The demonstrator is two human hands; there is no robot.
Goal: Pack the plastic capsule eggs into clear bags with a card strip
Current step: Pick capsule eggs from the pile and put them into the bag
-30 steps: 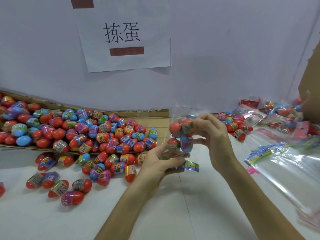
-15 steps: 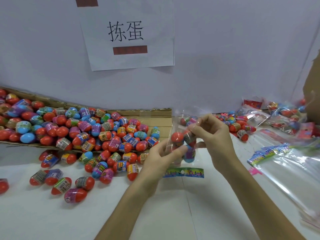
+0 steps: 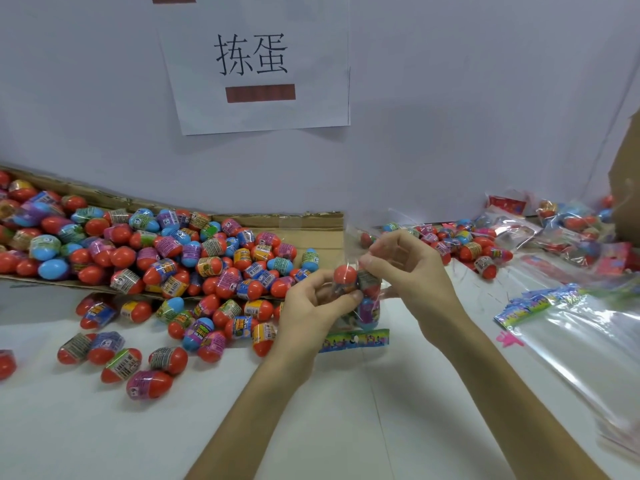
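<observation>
The right hand (image 3: 412, 271) pinches the top of a small clear plastic bag (image 3: 371, 292) between curled thumb and forefinger, and the left hand (image 3: 311, 303) curls its fingers round the bag's body, gripping through the film a red plastic capsule egg (image 3: 344, 274) and others beneath it. Just below the fingers a colourful printed card strip (image 3: 353, 340) sits at the bag's bottom edge. Left of the hands a flat brown cardboard tray (image 3: 304, 225) heaped with loose capsule eggs (image 3: 173, 261) spills onto the white table (image 3: 311, 427); right of them lie flat clear bags (image 3: 588, 348), spare card strips (image 3: 540, 301) and filled bags (image 3: 571, 230).
</observation>
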